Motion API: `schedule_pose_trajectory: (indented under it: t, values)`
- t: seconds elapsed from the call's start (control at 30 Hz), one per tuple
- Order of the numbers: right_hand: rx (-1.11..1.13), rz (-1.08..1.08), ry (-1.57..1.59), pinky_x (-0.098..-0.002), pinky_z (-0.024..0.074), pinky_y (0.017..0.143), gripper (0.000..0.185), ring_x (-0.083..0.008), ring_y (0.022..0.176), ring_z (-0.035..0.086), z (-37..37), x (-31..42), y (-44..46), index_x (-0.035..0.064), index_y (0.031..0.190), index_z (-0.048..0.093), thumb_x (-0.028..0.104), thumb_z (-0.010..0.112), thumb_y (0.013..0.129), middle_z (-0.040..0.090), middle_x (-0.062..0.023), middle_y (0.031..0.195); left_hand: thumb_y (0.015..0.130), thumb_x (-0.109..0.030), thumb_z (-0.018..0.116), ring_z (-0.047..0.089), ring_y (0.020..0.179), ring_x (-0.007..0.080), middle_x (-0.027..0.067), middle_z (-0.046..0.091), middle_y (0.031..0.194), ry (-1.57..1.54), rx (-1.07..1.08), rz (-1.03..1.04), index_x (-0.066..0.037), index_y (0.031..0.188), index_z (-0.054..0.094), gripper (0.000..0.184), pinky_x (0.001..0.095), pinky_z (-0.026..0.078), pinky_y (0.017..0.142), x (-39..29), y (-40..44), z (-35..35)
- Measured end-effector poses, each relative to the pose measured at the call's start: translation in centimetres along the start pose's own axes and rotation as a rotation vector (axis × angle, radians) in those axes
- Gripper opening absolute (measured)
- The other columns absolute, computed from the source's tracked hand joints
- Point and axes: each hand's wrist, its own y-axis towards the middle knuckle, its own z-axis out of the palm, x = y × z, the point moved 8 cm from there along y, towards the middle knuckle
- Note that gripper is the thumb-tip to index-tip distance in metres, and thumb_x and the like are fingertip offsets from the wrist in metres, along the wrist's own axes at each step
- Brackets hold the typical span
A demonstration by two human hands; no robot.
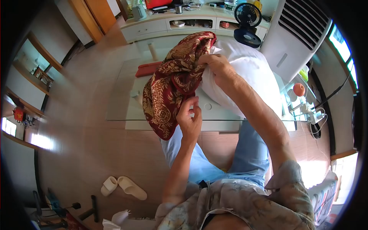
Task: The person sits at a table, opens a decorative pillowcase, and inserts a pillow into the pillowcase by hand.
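A dark red cushion cover [163, 90] with gold leaf patterns lies bunched on the glass table and hangs over its front edge. Beside it on the right rests a plump white cushion [245, 73], partly behind my right forearm. My right hand [216, 63] is closed on the cover's upper right edge, where it meets the white cushion. Lower down, my left hand [189, 117] is against the cover's right side, its fingers loosely curled and the thumb apart. No held thing shows in it. The cover's opening is not clearly visible.
The glass table [119, 97] stands before my knees, with a red flat item [147, 69] towards its left. A black fan [248, 23] and a white air cooler [293, 38] stand beyond. An orange round object [298, 89] and cables lie at right; slippers [130, 188] are on the floor.
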Motion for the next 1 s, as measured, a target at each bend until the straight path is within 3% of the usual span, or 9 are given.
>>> schedule_pose_trajectory:
  t: [0.27,0.43,0.57,0.6,0.7,0.77,0.83,0.93,1.0]
  values:
    - [0.073,0.034,0.37,-0.0333,0.0533,0.078,0.017,-0.0207,0.085,0.064,3.0,6.5,-4.3,-0.0039,0.097,0.064,0.006,0.065,0.083,0.067,-0.0127,0.095,0.088,0.0,0.06,0.066,0.091,0.0193,0.0141,0.067,0.104,0.009,-0.183,-0.033,0.001,0.12,0.057,0.033,0.03,0.053,0.066,-2.2,3.4,-0.1]
    - [0.149,0.033,0.422,-0.0374,0.0535,0.091,0.021,-0.0238,0.097,0.066,4.3,11.5,-8.3,-0.0054,0.107,0.06,0.007,0.056,0.091,0.067,-0.0171,0.105,0.086,0.001,0.061,0.062,0.101,0.0247,0.0159,0.064,0.113,-0.153,-0.336,0.338,0.004,0.123,0.055,0.038,0.0343,0.049,0.088,-9.1,6.6,-3.5]
    - [0.371,-0.012,0.498,-0.0377,0.0499,0.098,0.025,-0.0253,0.1,0.064,6.0,14.4,-12.0,-0.0052,0.113,0.058,0.012,0.053,0.095,0.065,-0.0181,0.112,0.086,-0.005,0.064,0.063,0.102,0.0265,0.0149,0.066,0.112,0.114,-0.084,0.666,0.004,0.111,0.063,0.027,0.0356,0.046,0.092,-16.7,8.4,-5.3]
    - [0.409,-0.035,0.539,-0.0375,0.0501,0.097,0.025,-0.0249,0.1,0.064,6.0,15.0,-12.8,-0.0046,0.113,0.058,0.013,0.053,0.096,0.065,-0.018,0.112,0.084,-0.005,0.065,0.064,0.098,0.0265,0.0142,0.068,0.109,-0.024,-0.139,0.535,0.004,0.106,0.066,0.024,0.036,0.047,0.089,-19.3,8.4,-5.4]
    - [0.569,-0.072,0.664,-0.0372,0.0509,0.095,0.024,-0.0236,0.1,0.065,5.6,16.1,-14.5,-0.0035,0.112,0.059,0.014,0.054,0.097,0.066,-0.0171,0.111,0.081,-0.007,0.066,0.065,0.098,0.0225,0.0141,0.067,0.108,-0.007,-0.021,0.65,0.009,0.122,0.054,0.046,0.034,0.048,0.09,-24.3,9.0,-6.3]
    - [0.617,-0.068,0.77,-0.0372,0.0516,0.095,0.022,-0.0227,0.099,0.065,5.8,16.8,-15.7,-0.0035,0.109,0.06,0.014,0.054,0.096,0.067,-0.0165,0.109,0.081,-0.005,0.066,0.065,0.098,0.0212,0.0137,0.067,0.108,0.225,0.095,0.924,0.011,0.131,0.044,0.057,0.032,0.047,0.091,-29.0,8.6,-5.3]
    - [0.682,-0.126,0.828,-0.0384,0.0527,0.094,0.021,-0.0241,0.099,0.066,5.4,17.4,-15.5,-0.0033,0.106,0.062,0.012,0.055,0.094,0.068,-0.0171,0.108,0.078,0.003,0.06,0.062,0.099,0.0186,0.0127,0.065,0.11,0.227,0.054,0.768,0.009,0.13,0.047,0.054,0.0301,0.046,0.092,-30.5,9.0,-4.7]
    - [0.445,0.03,0.875,-0.0426,0.0521,0.094,0.031,-0.0263,0.1,0.065,5.1,16.0,-13.4,-0.0013,0.114,0.059,0.018,0.042,0.098,0.066,-0.0173,0.11,0.079,0.0,0.057,0.057,0.112,0.0209,0.0152,0.059,0.124,0.284,0.311,0.761,0.004,0.134,0.047,0.056,0.0311,0.041,0.1,-35.1,11.7,-2.3]
    - [0.509,0.068,0.965,-0.0427,0.0527,0.093,0.031,-0.0264,0.098,0.066,5.3,14.4,-11.3,-0.0014,0.114,0.059,0.018,0.04,0.098,0.066,-0.0174,0.107,0.08,-0.005,0.059,0.055,0.118,0.0216,0.0152,0.058,0.128,0.258,0.407,0.77,0.003,0.136,0.048,0.057,0.0312,0.038,0.105,-35.5,12.9,-0.4]
